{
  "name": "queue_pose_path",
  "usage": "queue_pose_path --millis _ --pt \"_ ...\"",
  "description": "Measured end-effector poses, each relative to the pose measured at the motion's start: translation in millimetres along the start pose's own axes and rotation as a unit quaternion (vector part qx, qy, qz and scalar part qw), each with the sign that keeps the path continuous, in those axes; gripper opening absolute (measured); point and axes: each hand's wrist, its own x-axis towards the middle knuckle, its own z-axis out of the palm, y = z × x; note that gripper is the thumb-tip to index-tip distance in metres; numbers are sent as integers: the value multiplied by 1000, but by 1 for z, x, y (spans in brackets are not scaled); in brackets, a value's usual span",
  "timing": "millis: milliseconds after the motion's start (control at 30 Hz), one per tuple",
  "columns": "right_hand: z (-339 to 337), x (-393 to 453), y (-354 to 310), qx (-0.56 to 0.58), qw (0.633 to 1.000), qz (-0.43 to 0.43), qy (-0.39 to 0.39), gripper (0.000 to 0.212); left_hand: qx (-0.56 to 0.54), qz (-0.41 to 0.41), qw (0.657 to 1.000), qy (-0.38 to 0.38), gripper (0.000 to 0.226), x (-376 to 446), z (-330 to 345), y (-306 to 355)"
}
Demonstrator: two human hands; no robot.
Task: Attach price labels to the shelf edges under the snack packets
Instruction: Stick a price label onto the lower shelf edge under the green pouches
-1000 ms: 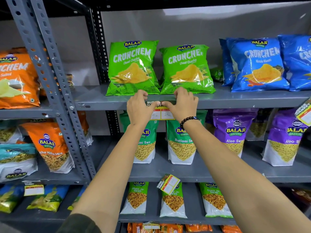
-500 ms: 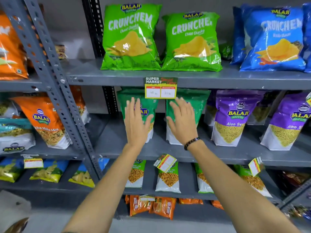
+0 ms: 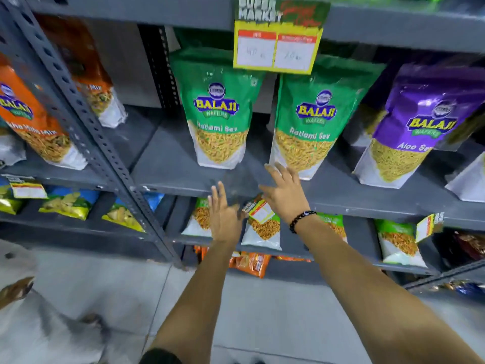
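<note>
Grey metal shelving (image 3: 183, 177) everywhere, and your left hand (image 3: 224, 218) and right hand (image 3: 284, 195) are both spread and empty, either side of the crooked price label (image 3: 259, 212) on the middle shelf's edge. It's thin floppy card, so pinch its top corners.

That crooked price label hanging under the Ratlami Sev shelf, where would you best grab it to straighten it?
Pinch the crooked price label by its free lower corner, coming from the front with the right hand. It hangs tilted and clear of the shelf edge, so that corner is exposed.
</note>
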Motion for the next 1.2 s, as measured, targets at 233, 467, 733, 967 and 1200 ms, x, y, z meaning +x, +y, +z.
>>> queue_pose_path --millis 233,467,733,967,1200 --pt "21 6 1 -5 1000 12 -2 11 -55 -32 997 45 13 3 21 2" --pt "33 4 5 18 998 41 -32 14 -84 -15 995 57 13 0 15 -5" --pt "48 -17 4 143 979 142 -19 8 -70 88 993 25 10 12 -13 -35" --pt "58 -15 -4 168 970 175 18 23 -28 127 991 -3 11 23 -22 -40" --pt "61 -15 -7 179 967 180 18 25 -11 122 992 -12 9 21 -22 -38"
